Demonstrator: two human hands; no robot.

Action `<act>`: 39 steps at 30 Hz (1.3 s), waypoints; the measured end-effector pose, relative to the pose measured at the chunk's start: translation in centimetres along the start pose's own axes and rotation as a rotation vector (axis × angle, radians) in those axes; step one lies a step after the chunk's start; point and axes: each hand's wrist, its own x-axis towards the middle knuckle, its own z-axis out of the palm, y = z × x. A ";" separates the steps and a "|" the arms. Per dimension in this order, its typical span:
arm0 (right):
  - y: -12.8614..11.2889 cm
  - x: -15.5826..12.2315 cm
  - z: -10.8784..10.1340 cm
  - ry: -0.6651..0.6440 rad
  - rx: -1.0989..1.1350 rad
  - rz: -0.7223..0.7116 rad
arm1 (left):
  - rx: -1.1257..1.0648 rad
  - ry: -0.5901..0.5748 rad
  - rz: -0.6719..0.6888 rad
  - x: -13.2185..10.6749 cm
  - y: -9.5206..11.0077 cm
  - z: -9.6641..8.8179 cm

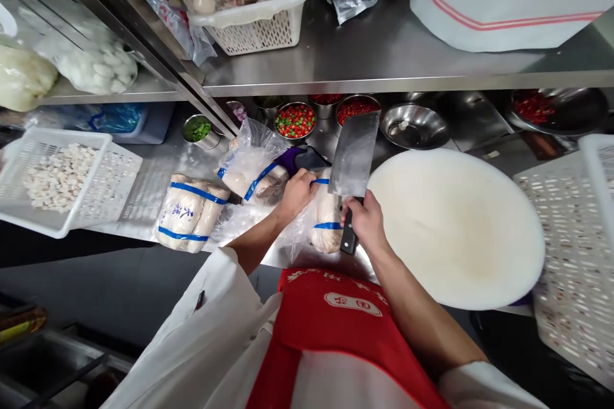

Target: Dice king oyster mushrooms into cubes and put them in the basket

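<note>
My right hand (365, 220) grips the black handle of a cleaver (355, 153), its broad blade pointing up and away from me. Beneath and left of the cleaver lies a clear plastic pack of pale, thick-stemmed pieces (326, 214), which look like king oyster mushrooms, with two blue bands. My left hand (300, 192) is closed on the pack's upper left side, by the top band; the fingertips are partly hidden. Left of that hand are another banded pack (256, 179), loosely bagged, and a third banded pack (192, 214) with blue writing.
A round white chopping board (455, 230) stands at my right, beside a perforated white basket (570, 255). Metal bowls of chopped chillies (295, 120) line the back under a steel shelf (374, 64). At far left, a white basket (103, 153) holds diced pale pieces (60, 176).
</note>
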 end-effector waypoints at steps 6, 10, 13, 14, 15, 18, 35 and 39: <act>0.5 1.4 0.9 -0.038 -0.077 -0.007 | -0.097 0.107 -0.017 -0.3 -0.4 0.8; 0.0 1.5 0.9 -0.006 -0.056 -0.009 | -0.091 0.089 0.001 -0.3 -0.5 0.6; -0.4 1.5 1.1 0.026 -0.070 -0.027 | 0.002 -0.019 0.010 -0.4 -0.6 -0.5; -0.5 1.6 1.3 0.018 -0.084 -0.034 | 0.038 -0.054 -0.002 -0.4 -0.7 -0.9; -0.5 1.6 1.5 0.001 -0.104 -0.040 | 0.065 -0.084 -0.017 -0.4 -0.9 -1.3; -0.3 1.7 2.4 -0.054 -0.199 -0.058 | 0.061 -0.122 -0.060 -0.4 -1.7 -1.8; 0.3 2.2 4.9 0.013 -0.338 -0.107 | -0.269 0.252 -0.035 0.1 -0.9 -2.8; 0.2 1.5 4.3 0.030 -0.376 -0.153 | -0.196 0.024 0.039 -0.1 -2.7 -2.9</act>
